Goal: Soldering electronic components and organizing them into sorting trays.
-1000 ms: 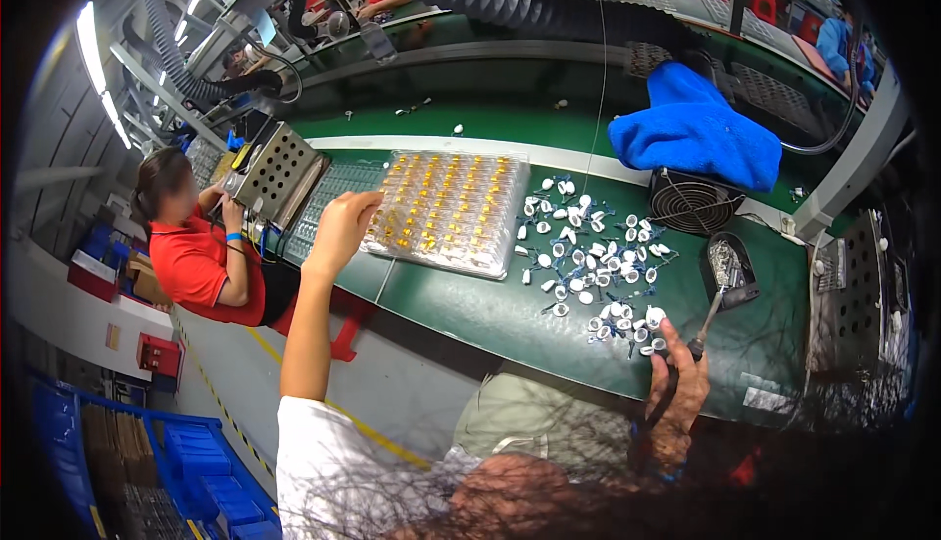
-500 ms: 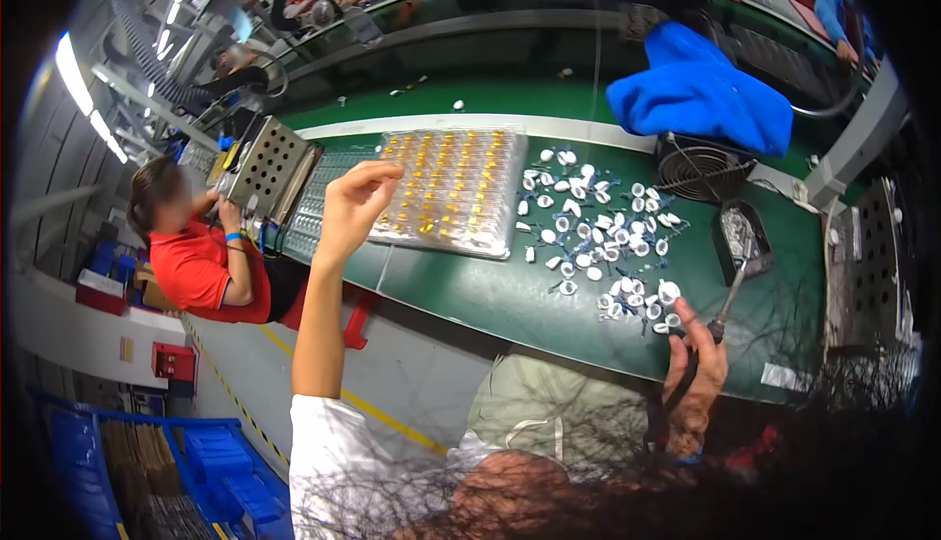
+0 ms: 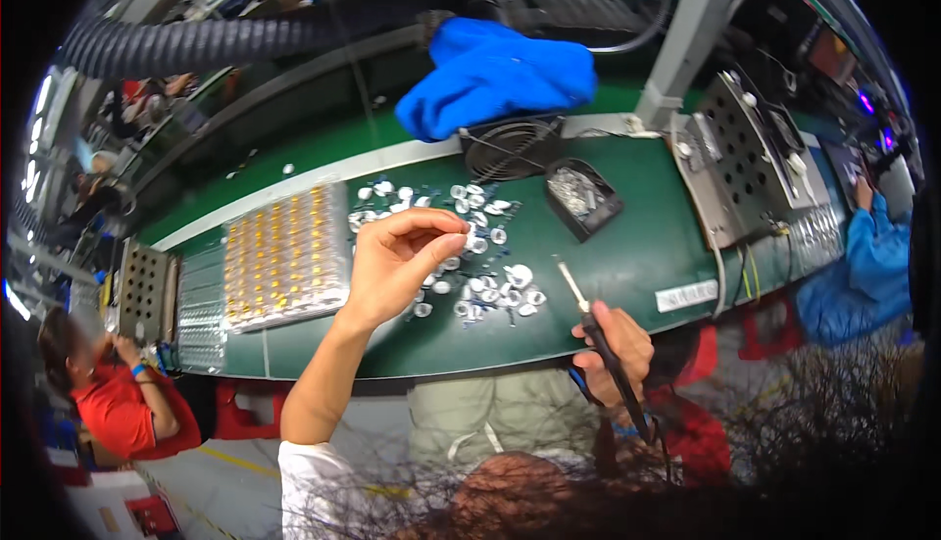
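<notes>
Across swings the left hand from the clear plastic tray to the scattered white shells, fingers pinched together, any contents impossible to tell, while the right hand grips a soldering iron.

White sleeve, left of pale grey-green lap garment, ends near elbow. Thin whitish drawstring on lap garment's front. Bluish band, right of lap garment, round right wrist.

The right hand holds a soldering iron — the left pinches.
</notes>
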Demonstrator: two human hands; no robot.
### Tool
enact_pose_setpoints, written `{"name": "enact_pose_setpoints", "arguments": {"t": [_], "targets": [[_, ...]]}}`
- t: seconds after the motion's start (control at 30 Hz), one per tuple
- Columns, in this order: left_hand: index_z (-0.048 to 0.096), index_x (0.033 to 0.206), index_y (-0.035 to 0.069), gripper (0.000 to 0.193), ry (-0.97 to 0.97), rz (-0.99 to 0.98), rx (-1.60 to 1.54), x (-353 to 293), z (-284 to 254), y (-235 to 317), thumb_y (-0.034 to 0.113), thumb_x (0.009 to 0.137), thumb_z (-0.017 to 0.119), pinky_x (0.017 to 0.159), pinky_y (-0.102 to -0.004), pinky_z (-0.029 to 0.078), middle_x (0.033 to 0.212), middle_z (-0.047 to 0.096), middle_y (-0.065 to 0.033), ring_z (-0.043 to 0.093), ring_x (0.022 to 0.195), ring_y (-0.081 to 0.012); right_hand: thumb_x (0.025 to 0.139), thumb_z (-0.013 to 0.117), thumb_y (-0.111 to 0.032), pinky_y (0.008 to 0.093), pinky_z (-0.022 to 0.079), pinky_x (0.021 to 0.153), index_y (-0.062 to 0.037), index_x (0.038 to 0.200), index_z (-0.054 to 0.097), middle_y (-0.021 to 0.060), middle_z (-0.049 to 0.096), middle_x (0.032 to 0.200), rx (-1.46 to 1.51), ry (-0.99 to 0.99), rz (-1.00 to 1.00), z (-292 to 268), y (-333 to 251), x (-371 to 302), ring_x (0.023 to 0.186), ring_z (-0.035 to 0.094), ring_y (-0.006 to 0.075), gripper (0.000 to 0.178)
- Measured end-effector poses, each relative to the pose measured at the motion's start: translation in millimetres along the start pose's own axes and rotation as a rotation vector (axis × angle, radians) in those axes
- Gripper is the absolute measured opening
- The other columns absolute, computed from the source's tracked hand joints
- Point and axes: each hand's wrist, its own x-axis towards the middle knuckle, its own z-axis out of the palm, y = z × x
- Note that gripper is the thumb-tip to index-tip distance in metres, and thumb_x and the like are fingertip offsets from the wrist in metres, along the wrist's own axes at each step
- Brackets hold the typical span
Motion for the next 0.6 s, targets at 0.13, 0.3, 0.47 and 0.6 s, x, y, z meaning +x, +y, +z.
{"name": "enact_pose_setpoints", "arguments": {"t": [0.13, 0.3, 0.47, 0.6], "targets": [[0.075, 0.1, -0.004, 0.01, -0.092, 0.097, 0.22, 9, 26, -16, -0.003, 0.09, 0.074, 0.088, -0.031, 0.057, 0.105, 0.075, -0.0133, 0.072, 0.098, -0.0199, 0.095, 0.075, -0.04, 0.0353, 0.05, 0.058, 0.0081, 0.115, 0.067, 0.0148, 0.068, 0.081, -0.084, -0.023, 0.026, -7, 1, -5, 0.067, 0.065, 0.0275, 0.052], [0.074, 0.101, -0.004, 0.013, -0.206, 0.079, 0.301, 7, 36, -34, -0.006, 0.088, 0.075, 0.094, -0.0324, 0.058, 0.11, 0.074, -0.0154, 0.072, 0.105, -0.0241, 0.088, 0.081, -0.022, 0.0332, 0.049, 0.054, 0.0047, 0.107, 0.069, 0.0108, 0.064, 0.074, -0.112, 0.016, 0.029, 1, 5, -8, 0.06, 0.063, 0.0247, 0.035], [0.073, 0.102, -0.005, 0.012, -0.228, -0.035, 0.248, -3, 38, -41, -0.005, 0.09, 0.073, 0.093, -0.0316, 0.058, 0.111, 0.074, -0.0155, 0.072, 0.105, -0.0225, 0.078, 0.088, -0.015, 0.0317, 0.048, 0.053, 0.0026, 0.103, 0.07, 0.0089, 0.065, 0.071, -0.084, -0.02, 0.06, 5, 6, -9, 0.055, 0.061, 0.0222, 0.036], [0.073, 0.102, -0.006, 0.011, -0.224, -0.067, 0.214, -4, 40, -43, -0.006, 0.091, 0.073, 0.093, -0.0315, 0.059, 0.11, 0.074, -0.0159, 0.072, 0.105, -0.0223, 0.074, 0.092, -0.015, 0.0309, 0.05, 0.054, 0.0014, 0.102, 0.07, 0.0115, 0.071, 0.076, -0.13, -0.051, 0.013, 7, 7, -7, 0.058, 0.065, 0.0226, 0.039]]}}
